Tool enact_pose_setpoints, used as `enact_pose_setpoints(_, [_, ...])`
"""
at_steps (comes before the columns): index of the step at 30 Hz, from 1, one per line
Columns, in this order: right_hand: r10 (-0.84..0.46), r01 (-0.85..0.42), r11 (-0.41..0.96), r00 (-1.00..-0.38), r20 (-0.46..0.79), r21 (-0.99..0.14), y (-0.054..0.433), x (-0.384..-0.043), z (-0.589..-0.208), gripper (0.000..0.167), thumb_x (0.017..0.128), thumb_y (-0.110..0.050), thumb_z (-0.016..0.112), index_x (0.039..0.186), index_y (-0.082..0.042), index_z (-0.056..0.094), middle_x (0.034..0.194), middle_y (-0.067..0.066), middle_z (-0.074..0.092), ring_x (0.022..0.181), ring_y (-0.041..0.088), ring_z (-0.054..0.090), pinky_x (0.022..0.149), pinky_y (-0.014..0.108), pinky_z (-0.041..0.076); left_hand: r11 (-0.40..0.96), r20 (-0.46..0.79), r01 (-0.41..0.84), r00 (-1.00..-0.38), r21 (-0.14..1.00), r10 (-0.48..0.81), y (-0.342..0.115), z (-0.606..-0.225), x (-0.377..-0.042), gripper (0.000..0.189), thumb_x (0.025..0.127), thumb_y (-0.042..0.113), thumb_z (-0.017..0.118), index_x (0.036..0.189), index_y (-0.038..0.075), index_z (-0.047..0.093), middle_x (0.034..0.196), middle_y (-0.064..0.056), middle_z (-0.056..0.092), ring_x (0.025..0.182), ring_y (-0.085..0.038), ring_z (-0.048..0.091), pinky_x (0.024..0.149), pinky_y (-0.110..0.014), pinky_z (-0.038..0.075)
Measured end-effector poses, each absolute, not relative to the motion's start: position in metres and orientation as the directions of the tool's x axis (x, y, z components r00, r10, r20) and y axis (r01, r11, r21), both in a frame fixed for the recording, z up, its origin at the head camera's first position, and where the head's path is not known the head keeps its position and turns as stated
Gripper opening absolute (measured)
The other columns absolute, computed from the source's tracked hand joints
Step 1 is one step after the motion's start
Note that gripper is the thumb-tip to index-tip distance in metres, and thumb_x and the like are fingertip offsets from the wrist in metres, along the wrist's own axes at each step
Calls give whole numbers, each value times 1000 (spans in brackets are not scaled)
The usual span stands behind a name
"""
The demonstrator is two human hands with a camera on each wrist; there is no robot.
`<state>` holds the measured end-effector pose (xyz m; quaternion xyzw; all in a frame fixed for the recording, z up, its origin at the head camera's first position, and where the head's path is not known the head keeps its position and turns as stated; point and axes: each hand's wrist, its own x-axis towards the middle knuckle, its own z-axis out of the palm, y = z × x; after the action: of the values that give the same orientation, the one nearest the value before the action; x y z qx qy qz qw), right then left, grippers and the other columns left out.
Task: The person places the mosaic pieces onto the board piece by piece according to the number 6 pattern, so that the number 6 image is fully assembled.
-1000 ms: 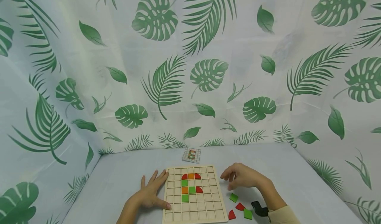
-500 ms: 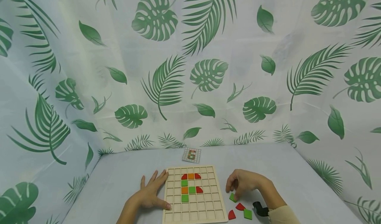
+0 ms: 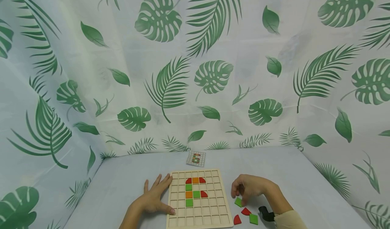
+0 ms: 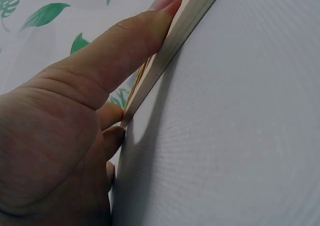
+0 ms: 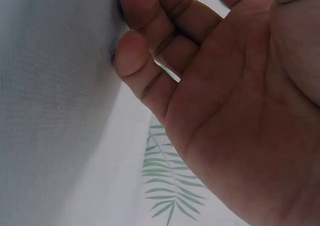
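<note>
A wooden grid board [image 3: 210, 208] lies on the table with red, orange and green tiles set in some of its squares. My left hand [image 3: 155, 197] is spread at the board's left side, thumb resting on the rim and fingertips by the upper left edge. In the left wrist view the thumb [image 4: 120, 51] lies over the board's edge [image 4: 167, 48]. To the right of the board, my right hand [image 3: 251, 188] has its fingers bent down and pinches a green square tile [image 3: 238, 202] at the tabletop. The right wrist view shows curled fingers [image 5: 135, 56] at the table; the tile is hidden there.
Nearer the front lie two red quarter-round tiles, one red tile [image 3: 245, 211] beside another red tile [image 3: 237, 219], and a green tile [image 3: 253, 219]. A small pattern card [image 3: 196, 158] lies behind the board. Leaf-printed cloth [image 3: 195, 87] walls the table's back and sides.
My right hand has moved down and slightly toward me, from above the table to the green tile, and its fingers have closed in on it. The left hand has stayed put.
</note>
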<state>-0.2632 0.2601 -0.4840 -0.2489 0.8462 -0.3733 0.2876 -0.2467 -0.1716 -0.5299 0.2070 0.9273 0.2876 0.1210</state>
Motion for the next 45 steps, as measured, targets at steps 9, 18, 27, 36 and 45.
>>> enact_pose_setpoints(9, [-590, -259, 664, -758, -279, -701, 257, -265, -487, 28, 69, 6, 89, 85, -12, 74, 84, 1, 67, 77, 16, 56, 66, 27, 48, 744, -114, 305, -884, 595, 454, -172, -528, -247, 132, 64, 69, 88, 167, 15, 24, 175, -10, 16, 162, -45, -2, 111, -79, -24])
enact_pose_setpoints(18, [-616, -344, 643, -763, -195, -684, 254, -270, -489, 27, 74, 4, 87, 87, -9, 67, 81, -2, 64, 72, 7, 56, 64, 24, 49, 751, -112, 311, -885, 582, 453, -171, -527, -246, 131, 64, 69, 88, 166, 15, 25, 175, -10, 17, 162, -45, 0, 111, -80, -24])
enact_pose_setpoints(27, [-635, -386, 601, -762, -125, -700, 249, -271, -486, 13, 86, -1, 78, 85, -12, 72, 82, -4, 69, 74, 7, 60, 65, 25, 52, 750, -119, 305, -884, 587, 452, -171, -528, -248, 132, 64, 69, 88, 167, 15, 25, 176, -10, 16, 162, -45, -2, 111, -79, -24])
enact_pose_setpoints(36, [-623, -402, 581, -779, -68, -708, 247, -271, -487, 21, 84, 7, 76, 93, -11, 79, 94, -1, 69, 83, 10, 62, 70, 23, 55, 751, -111, 311, -885, 583, 452, -171, -527, -246, 132, 64, 68, 89, 166, 14, 26, 175, -10, 17, 162, -45, 0, 111, -80, -23])
enact_pose_setpoints(45, [-570, -397, 649, -819, -69, -649, 246, -266, -486, 23, 76, 6, 84, 93, -9, 79, 91, -1, 68, 80, 14, 61, 68, 24, 53, 751, -107, 310, -887, 583, 450, -170, -525, -242, 132, 64, 66, 90, 166, 12, 26, 175, -11, 18, 161, -46, 0, 111, -81, -21])
